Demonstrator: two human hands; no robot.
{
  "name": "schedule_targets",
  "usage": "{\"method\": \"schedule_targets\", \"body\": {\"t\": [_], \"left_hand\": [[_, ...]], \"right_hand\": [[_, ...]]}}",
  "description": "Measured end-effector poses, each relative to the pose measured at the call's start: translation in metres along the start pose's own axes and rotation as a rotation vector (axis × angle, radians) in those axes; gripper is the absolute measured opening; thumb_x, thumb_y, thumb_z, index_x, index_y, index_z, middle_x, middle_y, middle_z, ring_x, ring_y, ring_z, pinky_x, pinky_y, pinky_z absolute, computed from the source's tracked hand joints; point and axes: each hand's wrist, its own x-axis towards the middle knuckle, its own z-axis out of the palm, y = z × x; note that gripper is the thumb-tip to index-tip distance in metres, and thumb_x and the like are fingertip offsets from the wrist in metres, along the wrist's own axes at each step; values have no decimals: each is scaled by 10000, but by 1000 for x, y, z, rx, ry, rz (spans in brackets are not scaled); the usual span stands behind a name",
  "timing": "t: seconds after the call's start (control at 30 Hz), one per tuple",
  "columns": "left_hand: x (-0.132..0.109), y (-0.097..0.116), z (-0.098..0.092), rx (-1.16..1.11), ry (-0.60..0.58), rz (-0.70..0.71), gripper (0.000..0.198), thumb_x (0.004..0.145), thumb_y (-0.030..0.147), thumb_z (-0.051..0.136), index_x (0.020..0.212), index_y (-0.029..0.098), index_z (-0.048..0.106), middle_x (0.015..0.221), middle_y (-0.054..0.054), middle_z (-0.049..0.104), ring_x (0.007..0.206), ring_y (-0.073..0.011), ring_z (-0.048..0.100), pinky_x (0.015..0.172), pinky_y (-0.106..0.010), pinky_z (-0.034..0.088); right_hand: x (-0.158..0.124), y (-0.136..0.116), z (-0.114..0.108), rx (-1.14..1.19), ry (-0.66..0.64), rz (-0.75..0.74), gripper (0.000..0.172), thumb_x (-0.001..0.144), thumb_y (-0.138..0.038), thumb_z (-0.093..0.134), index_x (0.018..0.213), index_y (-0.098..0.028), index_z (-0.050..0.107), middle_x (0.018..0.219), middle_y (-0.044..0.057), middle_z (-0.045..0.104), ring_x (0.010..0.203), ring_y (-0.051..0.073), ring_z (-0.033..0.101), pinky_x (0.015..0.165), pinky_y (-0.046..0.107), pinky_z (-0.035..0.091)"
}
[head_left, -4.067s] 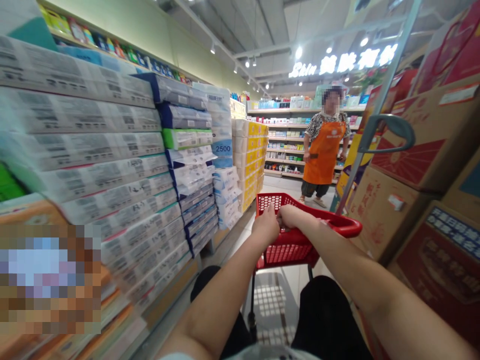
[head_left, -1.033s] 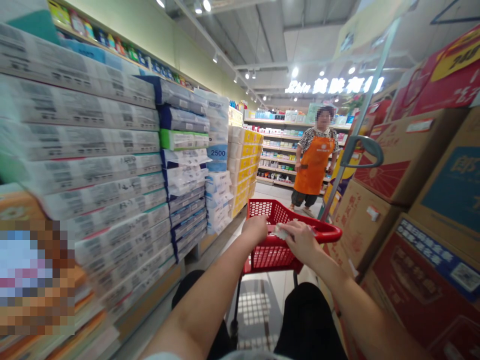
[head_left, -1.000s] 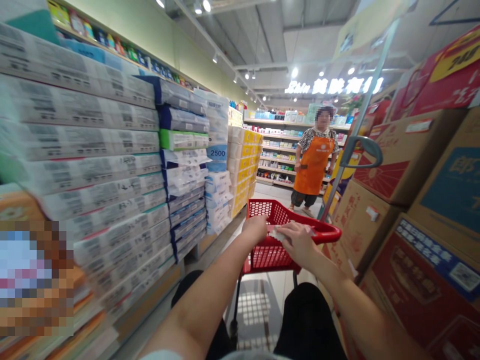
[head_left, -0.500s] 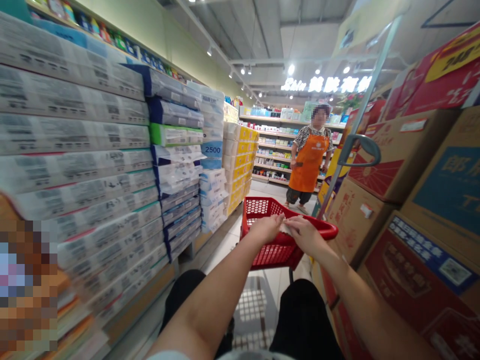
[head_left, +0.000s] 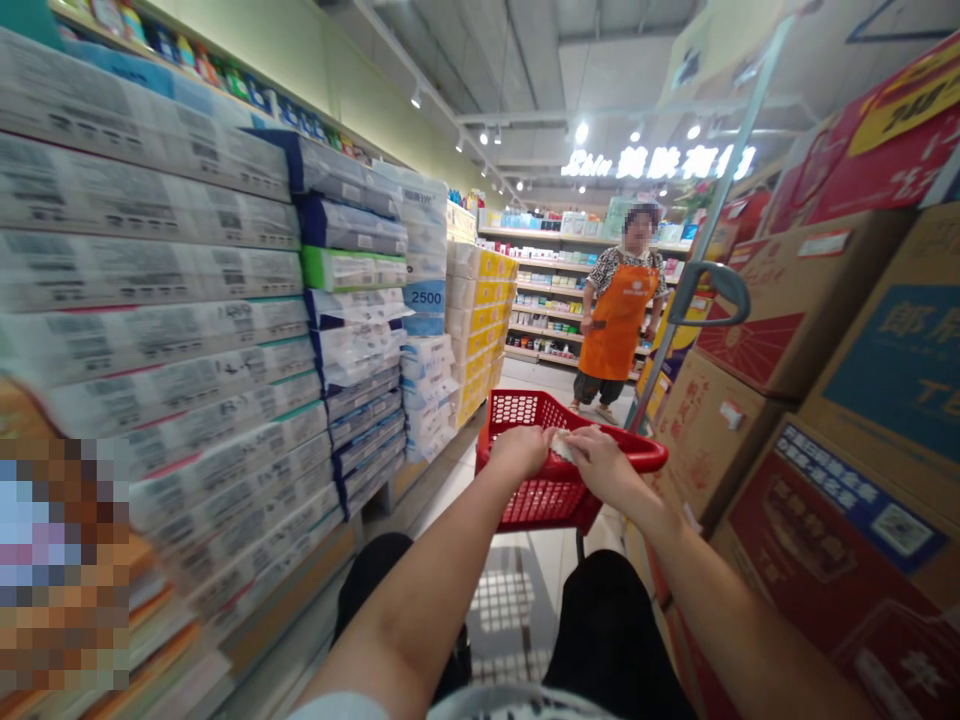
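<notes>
While stacked white packs [head_left: 165,265] wall the aisle's left, brown cartons [head_left: 787,290] crowd its right; a person in an orange apron [head_left: 616,315] stands beyond the red cart [head_left: 547,500]; above its near edge, the left hand [head_left: 523,450] curls, its grip hidden from me; the right hand [head_left: 602,467] closes bent fingers on a pale scrap [head_left: 561,447] between both.

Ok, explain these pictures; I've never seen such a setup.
There's no machine: a person is working bare-handed. Every picture comes from one camera worn on the head, looking forward and down. The left hand and right hand are close together over a red shopping cart. The right pinches a pale crumpled scrap; whether the left holds it too is hard to tell. Wrapped packs are stacked on the left, cardboard boxes on the right, and another person in an orange apron stands ahead.
</notes>
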Motion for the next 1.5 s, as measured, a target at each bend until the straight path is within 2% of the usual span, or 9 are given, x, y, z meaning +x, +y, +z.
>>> {"method": "schedule_targets", "body": {"t": [0.23, 0.43, 0.57, 0.73, 0.93, 1.07, 1.23, 1.4, 1.5], "left_hand": [[-2, -2, -3, 25, -35, 62, 608, 925, 521, 100, 1130, 241, 599, 1079, -114, 654, 1003, -245, 604, 835, -380, 457], [-2, -2, -3, 37, -46, 77, 618, 923, 517, 89, 1120, 236, 602, 1068, -113, 656, 995, -252, 607, 825, -390, 466], [-1, -2, -1, 30, -29, 43, 661, 922, 510, 54, 1073, 215, 626, 1079, -124, 653, 1004, -257, 603, 831, -402, 464], [0, -4, -2, 19, -37, 52, 659, 918, 528, 65, 1055, 225, 634, 1063, -109, 664, 996, -239, 608, 834, -372, 465], [3, -8, -1, 27, -40, 42, 708, 914, 534, 29, 1091, 205, 630, 1064, -122, 663, 1003, -250, 604, 847, -386, 457], [6, -11, 1, 35, -48, 79, 627, 913, 546, 81, 1196, 265, 564, 1102, -94, 652, 1011, -247, 602, 843, -390, 456], [5, -12, 1, 48, -30, 66, 660, 913, 543, 42, 1159, 254, 582, 1072, -100, 658, 1006, -260, 603, 830, -391, 459], [1, -12, 1, 52, 5, 116, 485, 927, 512, 198, 1303, 313, 430, 1215, -67, 585, 1024, -250, 596, 828, -376, 465], [2, -13, 3, 60, 33, 84, 480, 939, 495, 150, 1330, 336, 379, 1262, -57, 553, 1044, -238, 589, 841, -375, 460]], "right_hand": [[2, 5, -2, 28, 34, 108, 260, 842, -186, 466, 877, -199, 723, 923, 80, 675, 890, 193, 595, 854, 361, 465], [-3, 1, -3, 75, -37, -15, 258, 863, -210, 467, 951, -225, 709, 1021, 60, 665, 933, 184, 586, 881, 351, 453], [-1, 7, -4, 35, 51, 87, 252, 857, -213, 468, 867, -196, 719, 927, 76, 674, 893, 188, 595, 869, 345, 458], [-3, 2, -5, 41, -25, -68, 270, 876, -210, 442, 942, -220, 703, 993, 56, 669, 910, 178, 589, 867, 331, 457], [-2, 10, -7, -97, 50, 32, 278, 869, -199, 428, 872, -176, 705, 911, 95, 667, 886, 205, 584, 846, 355, 460], [-2, 1, -4, -85, -25, -83, 254, 880, -249, 448, 935, -200, 690, 958, 76, 659, 886, 192, 581, 852, 342, 447], [4, -3, -4, -53, 8, 68, 192, 841, -295, 532, 796, -194, 689, 848, 72, 656, 827, 191, 584, 792, 332, 458], [11, -2, -1, 36, -113, 28, 121, 781, -317, 613, 763, -208, 661, 848, 37, 646, 806, 169, 587, 758, 292, 454], [15, 2, 1, -64, -58, 162, 167, 829, -267, 535, 737, -185, 648, 816, 48, 639, 780, 165, 583, 737, 281, 445]]}}
